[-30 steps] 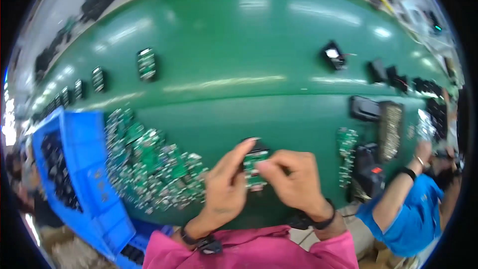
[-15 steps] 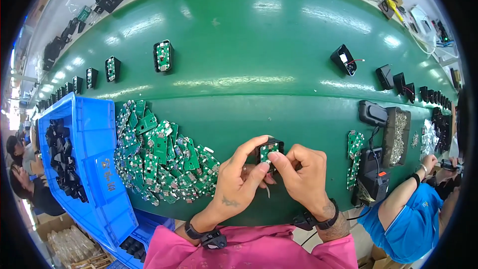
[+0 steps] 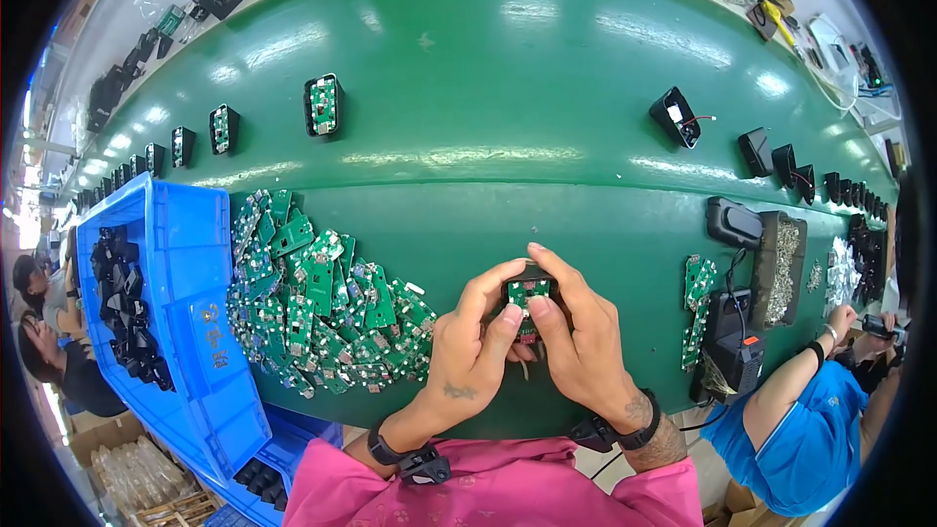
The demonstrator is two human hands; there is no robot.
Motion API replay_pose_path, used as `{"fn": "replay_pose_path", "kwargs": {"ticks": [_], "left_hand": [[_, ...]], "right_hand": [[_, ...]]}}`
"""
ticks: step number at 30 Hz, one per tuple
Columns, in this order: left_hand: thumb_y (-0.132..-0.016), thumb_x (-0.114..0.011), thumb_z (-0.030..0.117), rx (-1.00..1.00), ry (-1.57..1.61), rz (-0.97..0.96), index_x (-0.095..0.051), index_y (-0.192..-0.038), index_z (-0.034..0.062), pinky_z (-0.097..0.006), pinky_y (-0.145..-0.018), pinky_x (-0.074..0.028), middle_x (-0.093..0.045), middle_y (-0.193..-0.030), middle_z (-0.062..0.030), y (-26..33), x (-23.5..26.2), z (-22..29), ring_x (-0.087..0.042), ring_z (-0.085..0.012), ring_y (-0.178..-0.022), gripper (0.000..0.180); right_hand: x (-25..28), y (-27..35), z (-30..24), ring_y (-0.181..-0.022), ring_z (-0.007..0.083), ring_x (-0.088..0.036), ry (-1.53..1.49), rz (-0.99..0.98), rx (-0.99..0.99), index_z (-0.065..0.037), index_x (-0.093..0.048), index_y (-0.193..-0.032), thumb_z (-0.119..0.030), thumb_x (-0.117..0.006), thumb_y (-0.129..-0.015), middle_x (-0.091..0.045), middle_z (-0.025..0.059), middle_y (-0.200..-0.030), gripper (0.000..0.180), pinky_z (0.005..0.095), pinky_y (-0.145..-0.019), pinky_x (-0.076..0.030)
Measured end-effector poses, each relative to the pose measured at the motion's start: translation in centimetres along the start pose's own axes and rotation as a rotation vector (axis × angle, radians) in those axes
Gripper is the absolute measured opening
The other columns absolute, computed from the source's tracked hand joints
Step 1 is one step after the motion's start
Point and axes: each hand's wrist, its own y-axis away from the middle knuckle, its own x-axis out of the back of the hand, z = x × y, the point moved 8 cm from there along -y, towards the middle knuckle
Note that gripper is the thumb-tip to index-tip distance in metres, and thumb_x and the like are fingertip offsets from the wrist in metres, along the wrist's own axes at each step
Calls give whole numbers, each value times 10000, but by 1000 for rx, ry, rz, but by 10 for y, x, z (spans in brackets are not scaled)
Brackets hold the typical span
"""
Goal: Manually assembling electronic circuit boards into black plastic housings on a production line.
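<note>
Holding circuit board [image 3: 527, 295], seemingly in casing [image 3: 535, 271]

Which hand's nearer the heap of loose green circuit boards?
Left. The left hand is just beside the right edge of the heap of green circuit boards; the right hand is farther right, across the small black plastic case both hands hold.

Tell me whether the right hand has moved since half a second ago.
Yes: the right hand has reached forward with its index finger, closer to the table seam.
</note>
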Motion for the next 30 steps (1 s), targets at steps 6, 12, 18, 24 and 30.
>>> {"fn": "replay_pose_path", "kwargs": {"ticks": [6,12,18,24,30], "left_hand": [[-1015,-494,112,-144,-235,49,-500,-1307,5,-271,-565,-551,-678,-973,-137,2,4,8,-674,-153,-653,311],[-983,-525,41,-369,-382,148,-528,-1263,21,-311,-571,-558,-674,-1058,-190,7,7,20,-699,-234,-705,281],[-952,-548,-8,-734,-488,205,-539,-1244,23,-329,-613,-574,-661,-1137,-223,20,0,43,-713,-295,-796,294],[-947,-541,36,-421,-455,215,-557,-1259,14,-316,-556,-518,-684,-923,-163,12,7,31,-666,-260,-664,313],[-957,-466,81,33,-56,183,-542,-1251,-62,-265,-593,-475,-648,-833,-35,-4,26,-1,-551,-77,-660,335]], "right_hand": [[-2,3,-4,-934,299,-682,47,2,74,15,-521,-1336,-65,-558,-946,-647,202,-1145,400,348,-818,-528],[-6,3,-10,-944,323,-670,-23,-86,-9,18,-492,-1350,-47,-572,-938,-642,204,-1155,425,377,-824,-527],[-2,13,-18,-923,339,-655,53,-21,232,36,-497,-1325,-47,-594,-934,-637,207,-1134,412,376,-804,-526],[-5,14,0,-632,174,-563,-130,-2,14,28,-473,-1380,-31,-650,-874,-598,99,-813,539,309,-583,-481],[-10,8,-12,-637,99,-529,-284,-133,55,11,-422,-1451,-130,-799,-784,-554,39,-782,779,239,-579,-458]]}}
